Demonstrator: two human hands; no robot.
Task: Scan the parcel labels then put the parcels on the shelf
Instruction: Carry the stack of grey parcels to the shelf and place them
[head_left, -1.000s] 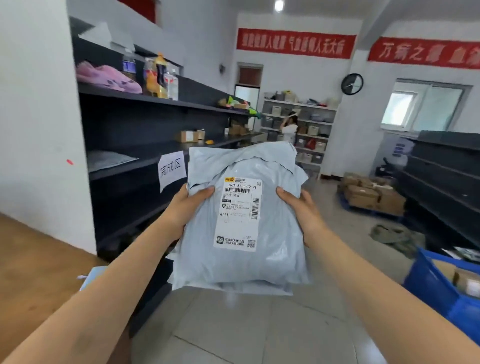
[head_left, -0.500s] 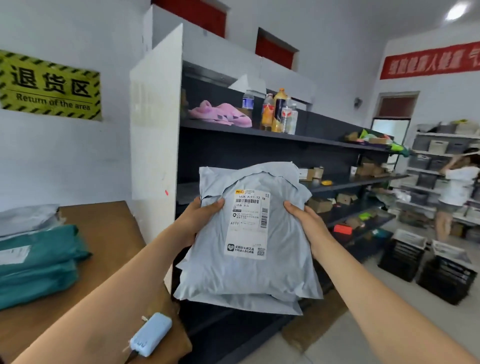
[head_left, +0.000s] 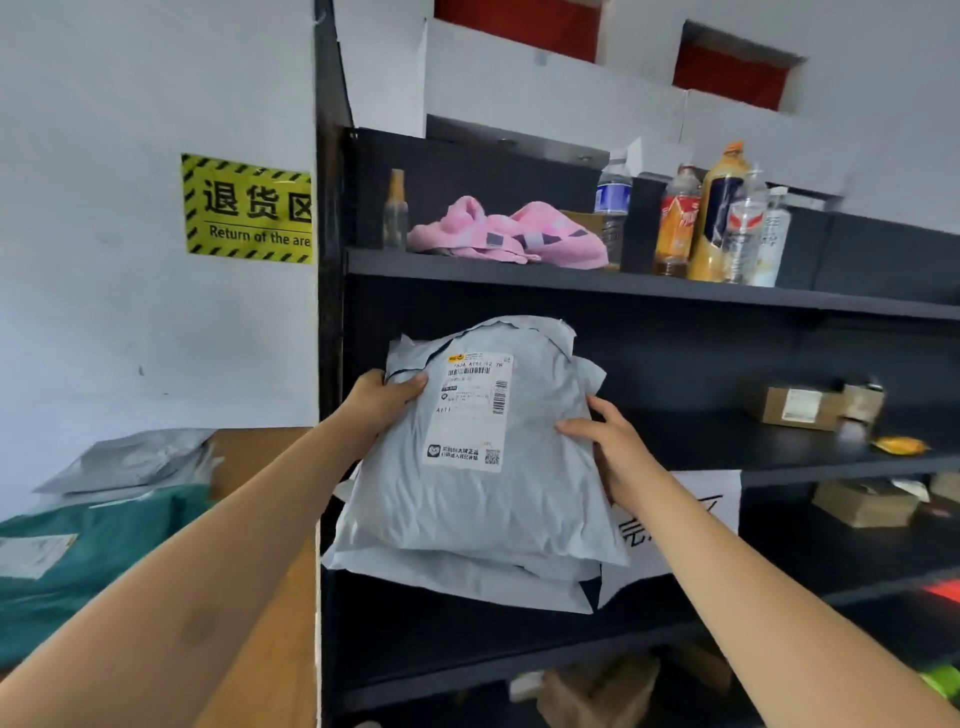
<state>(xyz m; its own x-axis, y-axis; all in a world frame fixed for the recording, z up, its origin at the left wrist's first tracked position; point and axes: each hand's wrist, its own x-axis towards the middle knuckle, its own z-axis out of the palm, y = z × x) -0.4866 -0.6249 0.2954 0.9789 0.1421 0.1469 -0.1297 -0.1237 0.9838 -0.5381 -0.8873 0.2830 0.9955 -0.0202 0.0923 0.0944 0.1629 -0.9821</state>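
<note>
The person held a stack of parcels (head_left: 467, 509), soft pale grey plastic mailing bags, wrinkled, with at least two more bags showing under the top one. The stack was up in front of the left end of the dark shelf (head_left: 623, 283), level with its middle board; whether its far edge rested on that board could not be told. The left hand (head_left: 382, 397) gripped the top left corner with the thumb curled over the front, and the right hand (head_left: 605, 441) clasped the right edge, thumb on top and fingers behind. A white label (head_left: 475, 410) faced the camera on the top bag, with a yellow logo, barcodes, a small square code and the printed "A111"; the finer print was too blurred to read. On the wall to the left a yellow sign (head_left: 247, 208) with black hazard stripes read "退货区" and "Return of the are", its end cut off by the shelf's side panel. A white paper sheet (head_left: 711, 493) with black handwriting hung from the shelf edge, mostly hidden behind the parcels and the right forearm. The upper board carried a pink cloth (head_left: 509, 234) and several drink bottles (head_left: 717, 218). A cardboard box (head_left: 795, 408) sat further right on the middle board. At the near left, green bags (head_left: 104, 561) and a grey bag (head_left: 130, 460) lay on a wooden table (head_left: 260, 452).
</note>
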